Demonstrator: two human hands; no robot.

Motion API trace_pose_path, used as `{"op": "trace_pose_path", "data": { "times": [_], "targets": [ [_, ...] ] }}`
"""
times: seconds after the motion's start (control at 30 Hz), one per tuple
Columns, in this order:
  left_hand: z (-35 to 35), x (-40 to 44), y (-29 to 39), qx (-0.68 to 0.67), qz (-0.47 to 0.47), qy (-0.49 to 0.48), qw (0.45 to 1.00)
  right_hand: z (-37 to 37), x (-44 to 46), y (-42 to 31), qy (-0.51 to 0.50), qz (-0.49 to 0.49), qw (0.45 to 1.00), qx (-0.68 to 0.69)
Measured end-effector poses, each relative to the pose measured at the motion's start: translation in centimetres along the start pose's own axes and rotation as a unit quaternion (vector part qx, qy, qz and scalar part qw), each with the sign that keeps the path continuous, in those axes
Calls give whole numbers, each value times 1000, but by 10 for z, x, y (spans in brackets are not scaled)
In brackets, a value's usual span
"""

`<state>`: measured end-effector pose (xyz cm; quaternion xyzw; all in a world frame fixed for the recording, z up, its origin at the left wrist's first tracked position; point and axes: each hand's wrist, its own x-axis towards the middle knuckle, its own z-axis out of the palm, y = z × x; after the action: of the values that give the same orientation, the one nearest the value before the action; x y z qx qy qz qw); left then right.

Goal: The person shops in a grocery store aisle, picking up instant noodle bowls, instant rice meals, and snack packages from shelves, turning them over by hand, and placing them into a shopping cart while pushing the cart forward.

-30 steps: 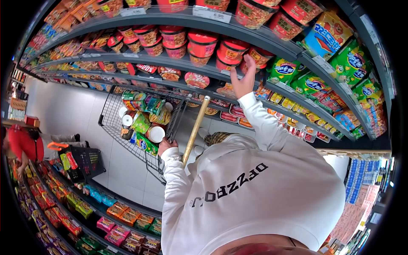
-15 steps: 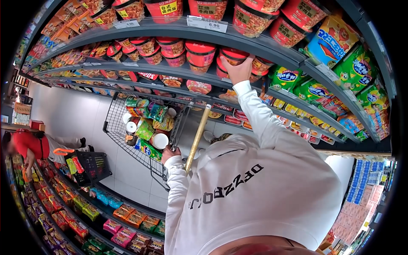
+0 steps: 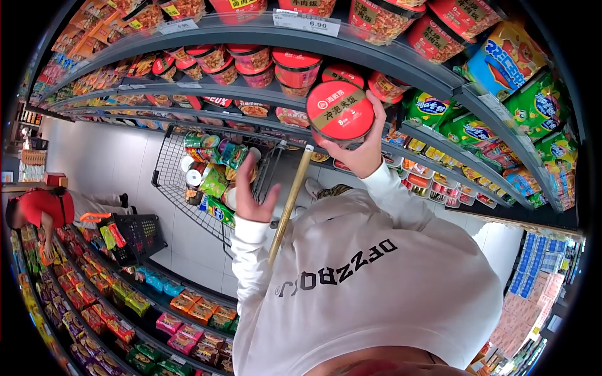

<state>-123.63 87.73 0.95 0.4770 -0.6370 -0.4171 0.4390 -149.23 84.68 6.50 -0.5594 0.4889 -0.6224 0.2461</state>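
Note:
A round tub with a red lid [image 3: 340,113] is in my right hand [image 3: 365,145], lifted in front of the shelf, lid toward me. The thumb lies under its rim and the fingers go round its right side. My left hand [image 3: 253,193] is raised over the near end of the wire shopping cart [image 3: 172,172], empty, with thumb and fingers apart. Inside the cart lie a green snack bag [image 3: 214,180], a white-topped tub [image 3: 193,178] and several other packages. Similar red tubs [image 3: 297,67] stand on the shelf behind the held one.
A gold-coloured pole [image 3: 291,203] slants upward beside my left hand. Green bags [image 3: 428,106] fill the right shelf. At the far left, a person in red [image 3: 45,210] reaches to a lower shelf beside a black basket [image 3: 135,238]. Stacked cartons [image 3: 530,276] stand at right.
My right hand has gripped a red-lidded tub and drawn it out from the shelf toward me. My left hand has let go of the cart and risen with its fingers spread.

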Motion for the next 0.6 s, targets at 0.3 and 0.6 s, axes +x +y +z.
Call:
{"op": "trace_pose_path", "data": {
  "times": [0.3, 0.6],
  "targets": [
    [62, 69, 85, -223, 105, -76, 966, 1, 27, -60, -160, -14, 984, 77],
    [50, 66, 98, -384, 71, -109, 914, -13, 32, -88, -180, 54, 976, 109]
  ]
}}
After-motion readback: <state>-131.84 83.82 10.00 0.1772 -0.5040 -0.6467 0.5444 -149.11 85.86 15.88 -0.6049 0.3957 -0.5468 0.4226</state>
